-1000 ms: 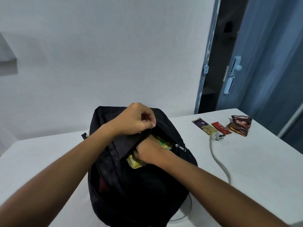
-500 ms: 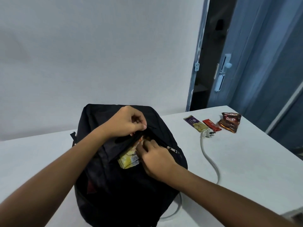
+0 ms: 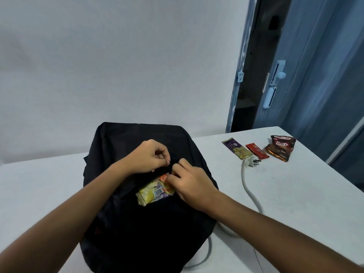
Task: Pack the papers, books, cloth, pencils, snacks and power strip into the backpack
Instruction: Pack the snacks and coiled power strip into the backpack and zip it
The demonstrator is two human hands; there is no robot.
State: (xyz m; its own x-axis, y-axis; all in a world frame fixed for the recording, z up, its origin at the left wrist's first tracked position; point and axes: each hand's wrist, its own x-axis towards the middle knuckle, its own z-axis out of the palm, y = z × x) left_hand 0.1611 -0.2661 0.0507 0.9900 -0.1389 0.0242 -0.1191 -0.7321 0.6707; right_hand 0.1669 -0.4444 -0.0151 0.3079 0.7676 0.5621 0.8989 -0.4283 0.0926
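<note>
Backpack (image 3: 137, 223), black, stands on the white table (image 3: 295, 203) before us, its front pocket gaping with snack packets (image 3: 155, 191) poking out. Our left hand (image 3: 146, 159) pinches the pocket's upper edge, while our right hand (image 3: 192, 184) grips the packets with curled fingers. Three more snacks (image 3: 258, 149) lie well apart at the right, beside a white plug (image 3: 250, 163) and cord.

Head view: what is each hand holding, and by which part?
The left hand pinches the upper edge of the black backpack's front pocket opening. The right hand presses its fingertips on the snack packets sticking out; no clear grip shows.
</note>
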